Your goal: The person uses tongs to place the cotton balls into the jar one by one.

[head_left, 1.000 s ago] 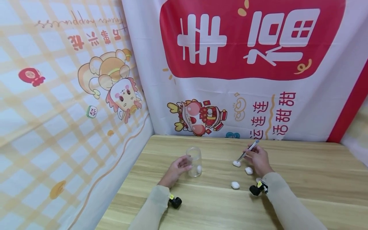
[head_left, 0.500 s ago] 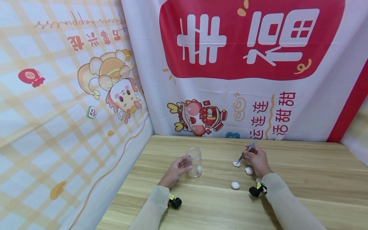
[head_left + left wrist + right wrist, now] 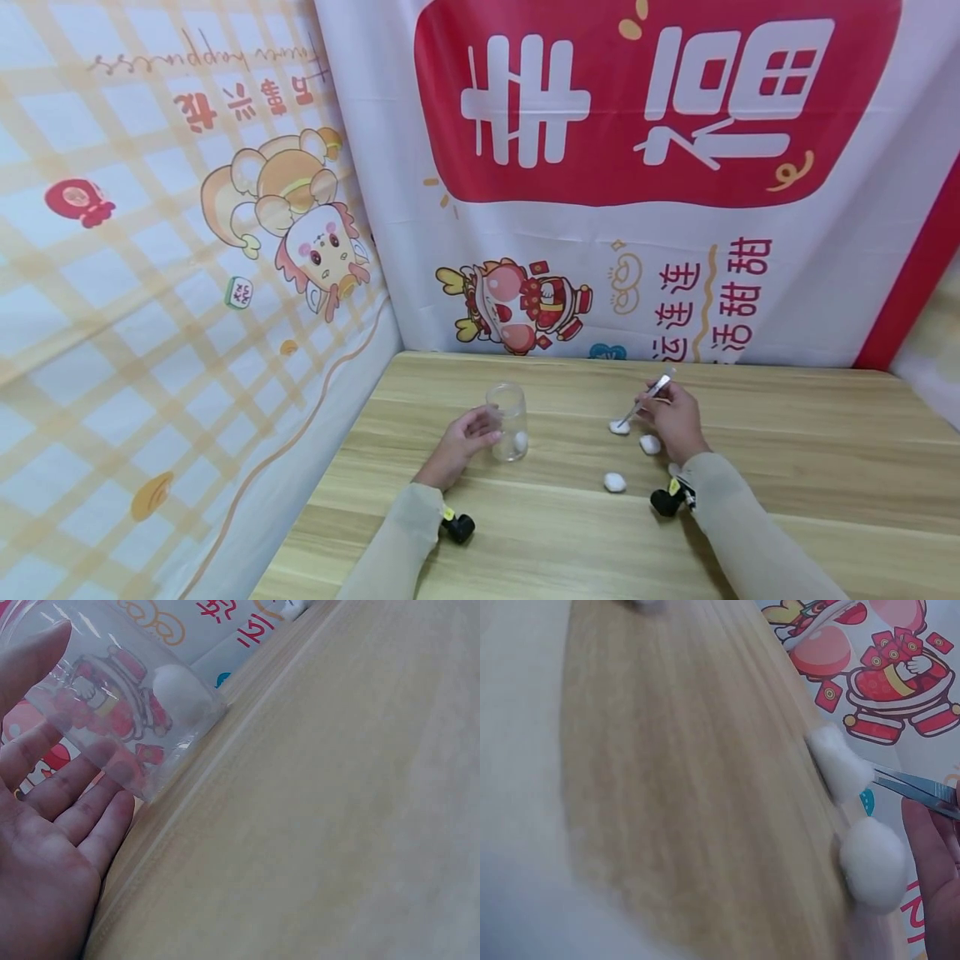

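Presently, right hand (image 3: 677, 425) pinches metal tweezers (image 3: 663, 383), tips touching the far cotton ball (image 3: 838, 766) on the wooden table (image 3: 547, 542); cannot tell whether they clamp it. Judgement: set both tips across the fluff, squeeze gently, lift straight up. Left hand (image 3: 459, 442) holds the clear cup (image 3: 505, 414), inner cotton ball (image 3: 520, 442) at its bottom. Middle cotton ball (image 3: 650, 445), close under the right hand, could get knocked; near cotton ball (image 3: 615, 483) lies apart
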A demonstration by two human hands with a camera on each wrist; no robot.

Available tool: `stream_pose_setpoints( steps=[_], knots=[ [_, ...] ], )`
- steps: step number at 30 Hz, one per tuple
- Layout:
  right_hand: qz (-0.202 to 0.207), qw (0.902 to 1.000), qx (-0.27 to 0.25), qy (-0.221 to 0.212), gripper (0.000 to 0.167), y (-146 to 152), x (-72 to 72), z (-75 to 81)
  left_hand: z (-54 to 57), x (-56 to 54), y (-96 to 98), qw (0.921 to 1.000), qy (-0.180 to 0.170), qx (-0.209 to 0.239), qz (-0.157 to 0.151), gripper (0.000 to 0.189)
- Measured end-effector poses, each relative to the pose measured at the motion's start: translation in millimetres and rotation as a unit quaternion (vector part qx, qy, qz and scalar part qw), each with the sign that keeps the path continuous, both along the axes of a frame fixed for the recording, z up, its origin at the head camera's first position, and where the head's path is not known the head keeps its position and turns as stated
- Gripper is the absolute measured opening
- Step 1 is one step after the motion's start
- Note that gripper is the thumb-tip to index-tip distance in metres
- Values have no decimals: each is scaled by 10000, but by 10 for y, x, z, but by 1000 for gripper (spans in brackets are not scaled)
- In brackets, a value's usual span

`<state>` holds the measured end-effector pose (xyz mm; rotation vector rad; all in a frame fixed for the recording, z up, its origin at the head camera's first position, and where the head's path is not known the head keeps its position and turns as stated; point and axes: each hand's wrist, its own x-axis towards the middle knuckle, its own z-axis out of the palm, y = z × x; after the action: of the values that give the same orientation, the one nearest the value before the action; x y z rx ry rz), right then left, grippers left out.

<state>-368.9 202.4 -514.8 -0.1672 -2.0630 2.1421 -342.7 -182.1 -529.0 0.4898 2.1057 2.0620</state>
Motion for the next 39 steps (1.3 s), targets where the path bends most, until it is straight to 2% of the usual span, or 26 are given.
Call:
stream_pose_setpoints(
  steps=[4,9,14,20,25,30,39],
  knots=[
    [-139,9999,-12,-22,40,-7,3,29,5,-5,-7,10000,82,-45,23,62],
    [-219,9991,-279,-234,42,-3,-19,77,11,-10,-22,9998,182,-46,0,61],
    [-270,9979,-451,-365,41,-17,-30,138,34,-23,-31,9999,73,-82,51,60],
    [-326,9977,-515,-298,38,-33,-54,172,36,-39,-44,9998,-20,-124,127,60],
    [-348,9975,-560,-247,34,-37,-59,163,-4,-9,-38,9995,-107,-239,195,62],
    [-289,9965,-770,-172,30,-47,-55,155,-34,30,-22,9996,-121,-207,145,60],
    [-196,9951,-966,120,23,-80,-102,231,8,24,10,9999,-38,-106,31,62]
  ],
)
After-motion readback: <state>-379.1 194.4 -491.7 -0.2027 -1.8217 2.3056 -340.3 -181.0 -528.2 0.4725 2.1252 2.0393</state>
